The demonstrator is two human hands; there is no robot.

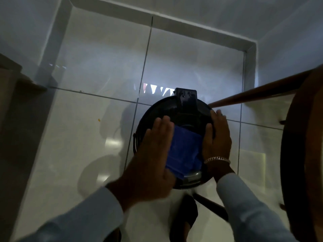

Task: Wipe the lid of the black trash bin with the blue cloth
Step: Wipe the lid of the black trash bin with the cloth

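Observation:
The round black trash bin stands on the white tiled floor below me, its lid [189,117] closed, with a black hinge tab [186,98] at the far side. A blue cloth [185,151] lies spread over the near middle of the lid. My left hand [153,154] is flat with its fingers straight, over the lid's left part at the cloth's left edge, and looks blurred. My right hand [218,137] grips the lid's right rim, thumb on top beside the cloth, fingers over the edge. A silver bracelet is on that wrist.
A dark wooden chair or stool [297,154] stands close on the right, and one of its rails [253,95] reaches toward the bin's far right. My dark shoe [185,217] is just in front of the bin. Wooden furniture [10,75] is at the left; walls close the corner behind.

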